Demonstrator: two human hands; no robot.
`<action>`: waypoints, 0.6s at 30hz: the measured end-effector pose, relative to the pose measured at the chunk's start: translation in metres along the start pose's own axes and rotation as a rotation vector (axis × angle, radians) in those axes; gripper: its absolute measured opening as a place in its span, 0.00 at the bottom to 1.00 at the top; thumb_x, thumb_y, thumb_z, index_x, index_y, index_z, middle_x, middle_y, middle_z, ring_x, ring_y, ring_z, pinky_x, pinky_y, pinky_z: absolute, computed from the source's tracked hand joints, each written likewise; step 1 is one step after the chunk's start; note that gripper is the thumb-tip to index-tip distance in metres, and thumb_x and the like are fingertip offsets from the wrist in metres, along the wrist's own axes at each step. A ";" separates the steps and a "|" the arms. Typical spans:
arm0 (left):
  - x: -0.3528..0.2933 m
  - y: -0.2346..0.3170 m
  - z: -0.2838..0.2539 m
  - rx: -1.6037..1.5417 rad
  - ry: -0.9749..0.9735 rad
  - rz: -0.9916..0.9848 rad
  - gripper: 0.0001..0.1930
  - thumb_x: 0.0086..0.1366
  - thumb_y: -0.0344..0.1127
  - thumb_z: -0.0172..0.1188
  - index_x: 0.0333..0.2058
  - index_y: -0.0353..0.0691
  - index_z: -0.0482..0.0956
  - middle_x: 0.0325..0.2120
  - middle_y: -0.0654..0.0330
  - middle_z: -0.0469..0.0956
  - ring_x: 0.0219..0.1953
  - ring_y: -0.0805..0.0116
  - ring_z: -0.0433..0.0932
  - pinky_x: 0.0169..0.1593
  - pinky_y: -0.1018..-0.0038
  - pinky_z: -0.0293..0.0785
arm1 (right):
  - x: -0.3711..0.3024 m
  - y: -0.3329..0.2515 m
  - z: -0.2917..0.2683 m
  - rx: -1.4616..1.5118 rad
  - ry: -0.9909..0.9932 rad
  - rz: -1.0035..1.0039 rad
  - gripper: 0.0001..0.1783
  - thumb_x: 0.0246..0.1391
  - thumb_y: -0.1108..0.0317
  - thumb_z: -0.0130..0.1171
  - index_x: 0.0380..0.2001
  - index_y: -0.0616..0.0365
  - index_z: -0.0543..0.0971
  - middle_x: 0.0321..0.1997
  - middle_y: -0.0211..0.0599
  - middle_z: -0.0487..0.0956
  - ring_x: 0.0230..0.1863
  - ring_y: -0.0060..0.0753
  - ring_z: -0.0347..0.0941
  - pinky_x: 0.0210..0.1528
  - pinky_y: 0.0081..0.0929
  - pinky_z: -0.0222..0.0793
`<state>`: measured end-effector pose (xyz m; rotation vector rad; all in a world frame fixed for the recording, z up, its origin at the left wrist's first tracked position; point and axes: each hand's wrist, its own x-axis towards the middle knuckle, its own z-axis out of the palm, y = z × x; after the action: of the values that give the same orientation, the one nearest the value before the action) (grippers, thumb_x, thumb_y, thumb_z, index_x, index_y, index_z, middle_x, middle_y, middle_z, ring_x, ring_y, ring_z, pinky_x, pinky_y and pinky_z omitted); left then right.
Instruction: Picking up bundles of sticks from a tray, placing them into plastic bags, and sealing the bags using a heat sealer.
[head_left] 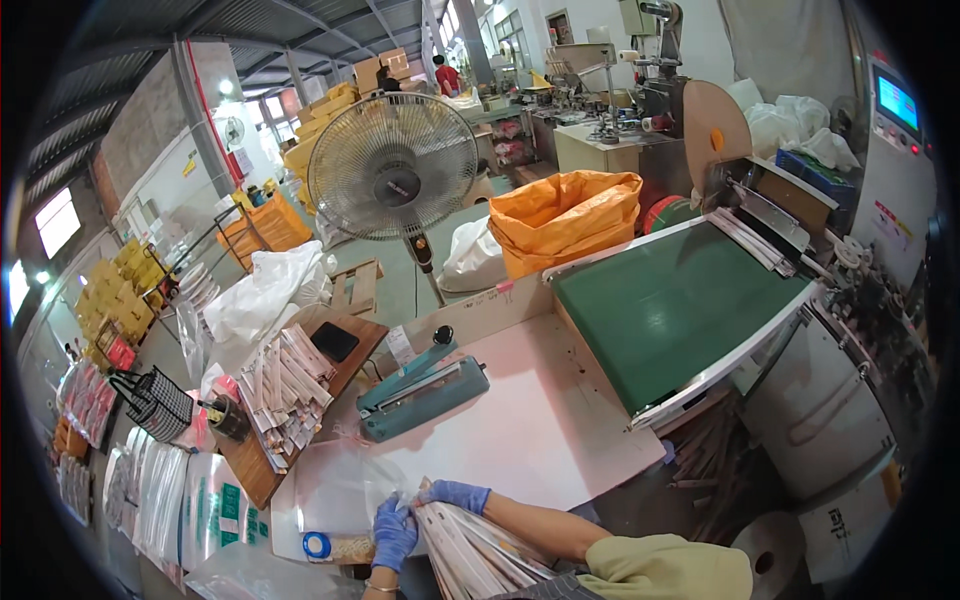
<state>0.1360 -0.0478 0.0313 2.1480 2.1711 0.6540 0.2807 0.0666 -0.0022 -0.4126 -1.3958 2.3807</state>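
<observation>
Both my hands wear blue gloves and meet at the near edge of the white tabletop. My left hand (394,535) is closed with its fingertips on the edge of a clear plastic bag (350,482), which spreads out over the table. My right hand (456,495) is bent in from the right, its fingers curled at the same edge of the bag. Just below it lies a bundle of long, thin, white-and-brown packets (478,555) in front of my body. To the left of my left hand is a blue tape roll (316,545).
A teal bag sealer (422,396) stands on the white table (540,400). Left of it, a wooden board (262,470) carries loose packets and a black phone (334,342). A green conveyor belt (680,300) slopes at the right. Beyond stand a fan (395,170) and an orange sack (565,225).
</observation>
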 end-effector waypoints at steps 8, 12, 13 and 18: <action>0.014 -0.043 -0.016 0.078 0.271 -0.349 0.10 0.47 0.29 0.53 0.32 0.40 0.71 0.31 0.51 0.71 0.32 0.50 0.73 0.37 0.63 0.70 | -0.030 -0.025 0.015 0.057 0.001 0.131 0.13 0.44 0.62 0.57 0.30 0.61 0.79 0.28 0.33 0.77 0.32 0.22 0.71 0.40 0.21 0.64; 0.024 -0.030 -0.036 0.270 0.081 -0.258 0.10 0.47 0.26 0.51 0.32 0.39 0.71 0.31 0.51 0.72 0.27 0.50 0.74 0.33 0.63 0.70 | -0.047 0.003 -0.014 0.207 0.144 0.071 0.12 0.42 0.61 0.60 0.26 0.59 0.78 0.24 0.33 0.75 0.26 0.22 0.70 0.31 0.21 0.66; 0.027 -0.030 -0.038 0.322 0.040 -0.246 0.13 0.48 0.27 0.50 0.35 0.40 0.71 0.34 0.52 0.71 0.28 0.51 0.74 0.33 0.62 0.70 | -0.057 -0.005 -0.014 0.116 0.284 0.129 0.12 0.43 0.61 0.58 0.24 0.61 0.77 0.21 0.36 0.75 0.20 0.25 0.70 0.26 0.21 0.66; 0.051 0.011 -0.045 0.376 -0.104 -0.007 0.22 0.48 0.26 0.48 0.46 0.41 0.67 0.44 0.55 0.68 0.28 0.55 0.75 0.33 0.64 0.71 | -0.057 -0.027 -0.003 0.036 0.118 0.147 0.15 0.44 0.59 0.58 0.26 0.61 0.78 0.28 0.37 0.76 0.29 0.20 0.69 0.34 0.19 0.65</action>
<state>0.1303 -0.0119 0.0902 2.2725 2.3995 0.1320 0.3375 0.0560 0.0248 -0.6559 -1.3093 2.4484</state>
